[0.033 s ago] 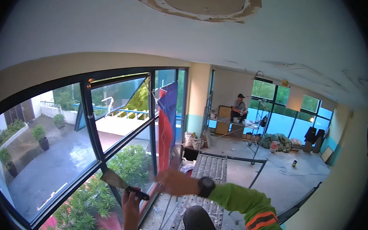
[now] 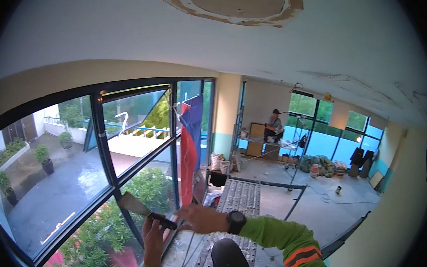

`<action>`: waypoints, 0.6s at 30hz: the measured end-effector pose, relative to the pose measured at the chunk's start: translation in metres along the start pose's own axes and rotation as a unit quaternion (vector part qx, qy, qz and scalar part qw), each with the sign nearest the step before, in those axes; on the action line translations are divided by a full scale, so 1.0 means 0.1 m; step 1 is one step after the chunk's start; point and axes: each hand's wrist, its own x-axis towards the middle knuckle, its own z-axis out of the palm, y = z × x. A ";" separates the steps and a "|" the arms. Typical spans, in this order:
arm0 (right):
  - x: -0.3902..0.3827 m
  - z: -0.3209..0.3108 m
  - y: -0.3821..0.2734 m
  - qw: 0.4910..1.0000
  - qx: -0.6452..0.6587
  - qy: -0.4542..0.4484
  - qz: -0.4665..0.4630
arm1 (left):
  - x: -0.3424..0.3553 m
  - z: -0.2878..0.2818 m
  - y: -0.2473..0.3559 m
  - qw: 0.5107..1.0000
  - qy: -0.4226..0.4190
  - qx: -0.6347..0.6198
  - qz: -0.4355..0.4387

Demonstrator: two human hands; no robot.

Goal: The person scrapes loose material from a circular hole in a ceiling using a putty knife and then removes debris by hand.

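1. At far left, beyond the glass, potted shrubs [image 2: 41, 155] stand on a paved yard [image 2: 80, 186].
2. Next, a dark window frame [image 2: 114, 182] divides the panes; one upper pane [image 2: 134, 111] is tilted outward.
3. Putty knife [image 2: 142, 209]: located low, left of centre, before the lower window. Its blade points up and to the left; its dark handle slopes down to the right. Contact between blade and frame: I cannot tell.
4. My left grip [image 2: 153, 240]: closed about the handle, holding the knife from below.
5. Red and blue cloth [image 2: 188, 146]: hanging beside the windows, above and beyond my hands.
6. My right grip [image 2: 199, 218]: fingers toward the handle's end, just beside it. I cannot tell whether they touch it or how far they are closed. A dark watch [image 2: 236, 222] is on that wrist.
7. Perforated metal planking [image 2: 241, 199]: extends ahead of my dark-clad knee [image 2: 230, 259].
8. Further right, a person in a cap [image 2: 274, 125] sits on a raised platform across the room.
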 end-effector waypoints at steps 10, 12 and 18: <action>-0.61 -0.35 -0.43 0.942 0.195 0.200 0.183 | 0.11 1.00 -0.22 0.952 -0.098 -0.272 -0.103; -0.65 -0.39 -0.50 0.947 0.187 0.200 0.170 | 0.06 0.94 -0.37 0.927 -0.142 -0.320 -0.132; -0.64 -0.63 -0.43 0.925 -0.303 0.144 -0.179 | -0.26 1.19 -0.26 0.905 -0.188 -0.301 -0.236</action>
